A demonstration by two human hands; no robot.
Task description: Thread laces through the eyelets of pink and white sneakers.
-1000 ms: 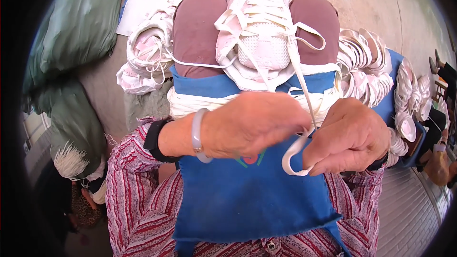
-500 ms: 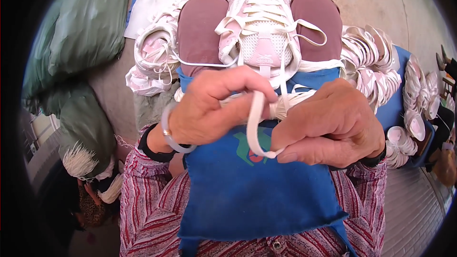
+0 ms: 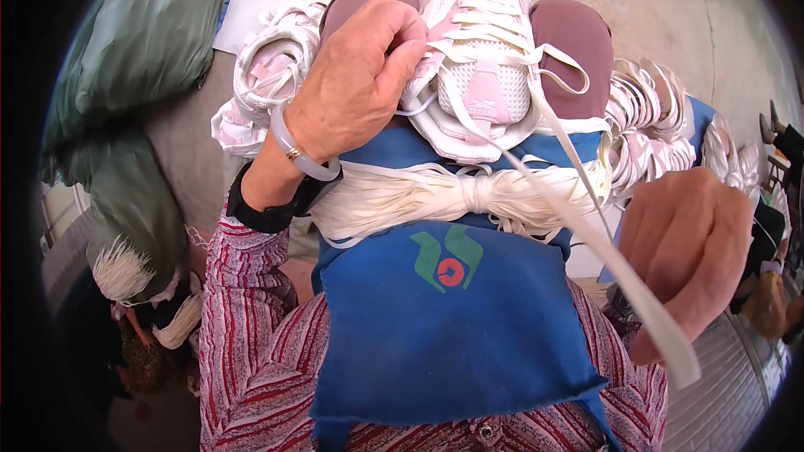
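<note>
A white and pale pink sneaker [image 3: 484, 105] rests, toe away from me, between two mauve cushion-like pads. White laces cross its front, and a loose loop stands out on its right side. My left hand [image 3: 364, 75] is closed at the sneaker's left lacing edge, its fingertips pinched on the lace there. From the sneaker, a long flat shoelace [image 3: 586, 243] stretches down to the right. My right hand [image 3: 691, 255] is closed around it near its end, out beyond my right knee; its fingertips are partly hidden.
A tied bundle of white laces [image 3: 477, 191] lies across my lap above a blue apron [image 3: 452, 335]. Another sneaker [image 3: 272, 75] sits at left, and stacked pink and white shoe pieces [image 3: 649, 109] at right. Green sacks [image 3: 138, 50] stand far left. Other people are partly visible at both sides.
My hands have moved apart. The left went up to the sneaker's left lacing edge; the right swung out to the right, drawing the shoelace out long. The lace bundle now shows fully.
</note>
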